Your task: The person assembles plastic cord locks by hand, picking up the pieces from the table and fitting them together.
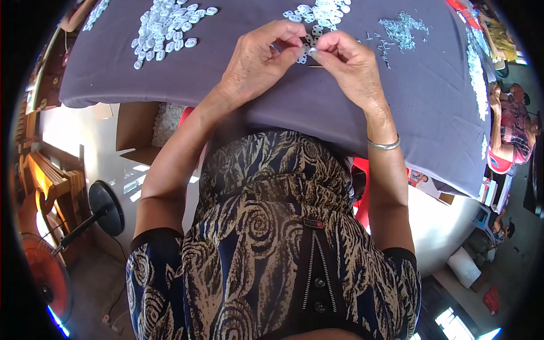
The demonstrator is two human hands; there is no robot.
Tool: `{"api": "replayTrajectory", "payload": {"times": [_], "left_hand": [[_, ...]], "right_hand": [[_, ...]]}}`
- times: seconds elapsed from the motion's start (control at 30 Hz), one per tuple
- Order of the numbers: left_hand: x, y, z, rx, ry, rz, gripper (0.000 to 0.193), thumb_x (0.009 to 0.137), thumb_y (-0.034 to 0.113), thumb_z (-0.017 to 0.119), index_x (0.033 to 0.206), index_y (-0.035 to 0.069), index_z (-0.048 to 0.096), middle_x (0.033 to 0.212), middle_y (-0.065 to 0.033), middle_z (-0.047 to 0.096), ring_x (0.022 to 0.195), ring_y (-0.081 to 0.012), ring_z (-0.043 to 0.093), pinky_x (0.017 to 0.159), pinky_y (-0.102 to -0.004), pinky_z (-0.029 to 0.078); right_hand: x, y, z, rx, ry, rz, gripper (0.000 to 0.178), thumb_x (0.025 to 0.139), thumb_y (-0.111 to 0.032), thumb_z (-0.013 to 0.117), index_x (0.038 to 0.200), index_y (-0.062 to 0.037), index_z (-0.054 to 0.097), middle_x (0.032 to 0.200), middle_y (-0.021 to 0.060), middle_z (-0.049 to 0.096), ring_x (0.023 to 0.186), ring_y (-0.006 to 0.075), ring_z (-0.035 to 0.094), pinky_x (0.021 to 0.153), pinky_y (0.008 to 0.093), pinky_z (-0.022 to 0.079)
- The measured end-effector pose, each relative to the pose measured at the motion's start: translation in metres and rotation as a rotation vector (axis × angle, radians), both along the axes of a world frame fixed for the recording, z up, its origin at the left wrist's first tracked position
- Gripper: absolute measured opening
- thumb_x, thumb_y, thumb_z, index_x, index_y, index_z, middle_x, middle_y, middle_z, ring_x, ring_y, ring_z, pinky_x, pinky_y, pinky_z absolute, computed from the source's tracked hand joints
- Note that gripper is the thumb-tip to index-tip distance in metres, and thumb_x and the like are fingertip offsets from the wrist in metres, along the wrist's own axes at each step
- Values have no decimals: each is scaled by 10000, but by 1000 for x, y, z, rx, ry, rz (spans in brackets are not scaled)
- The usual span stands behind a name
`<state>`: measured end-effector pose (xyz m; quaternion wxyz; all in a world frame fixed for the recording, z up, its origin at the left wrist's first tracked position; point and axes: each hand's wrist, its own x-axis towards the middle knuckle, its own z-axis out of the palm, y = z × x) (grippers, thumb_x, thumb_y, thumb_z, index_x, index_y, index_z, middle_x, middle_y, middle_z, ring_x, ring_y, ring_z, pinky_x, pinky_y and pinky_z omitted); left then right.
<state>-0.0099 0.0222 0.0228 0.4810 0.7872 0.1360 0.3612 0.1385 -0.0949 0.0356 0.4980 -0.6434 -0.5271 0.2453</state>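
Observation:
My left hand (258, 59) and my right hand (352, 63) meet above the near part of a table covered in dark grey cloth (226, 73). The right thumb and fingers pinch a small white plastic piece (312, 51). My left fingers are closed in a pinch right beside it; what they hold is too small to make out. Just under the fingertips lies a thin yellowish stick (315, 66). Beyond the hands is a heap of white oval plastic pieces (326, 10), some spread toward my fingers.
Another heap of white oval pieces (164, 25) lies to the left, and a scatter of tiny pale bluish parts (405, 31) to the right. An open cardboard box (136, 127) stands below the table's left edge. A person (513, 122) sits at the far right. Fans (106, 208) stand at the left.

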Motion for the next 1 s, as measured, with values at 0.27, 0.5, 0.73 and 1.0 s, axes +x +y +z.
{"api": "replayTrajectory", "payload": {"times": [0.27, 0.5, 0.73, 1.0], "left_hand": [[2, -12, 2, -94, -60, 2, 377, 767, 13, 685, 1118, 86, 569, 828, -25, 657, 733, -91, 608, 645, -240, 507], [-1, -8, 6, -107, -14, 24, 358, 777, 4, 661, 1113, 81, 566, 783, -26, 652, 692, -101, 605, 649, -251, 515], [-8, -13, 25, 43, 122, -41, 373, 780, -22, 646, 1131, 38, 536, 793, -34, 622, 698, -103, 588, 634, -245, 494], [-1, -11, 19, 41, 33, -13, 478, 775, -64, 634, 1214, 32, 471, 776, -38, 597, 714, -89, 571, 622, -243, 486]], "right_hand": [[-16, 2, 2, 127, 214, -41, 145, 878, -30, 602, 1011, -34, 659, 841, -12, 629, 733, 39, 544, 645, 184, 469], [-20, -1, 0, 142, -152, -130, 104, 844, -5, 620, 939, -28, 655, 804, -9, 630, 666, 51, 562, 578, 205, 480], [-16, -3, 13, 208, -515, -9, 119, 812, 19, 640, 918, -32, 644, 794, 6, 645, 696, 55, 584, 610, 216, 493], [-15, -3, 7, 169, -231, -60, 99, 825, 23, 638, 915, -17, 630, 815, -15, 631, 716, 39, 569, 635, 191, 483]]}}
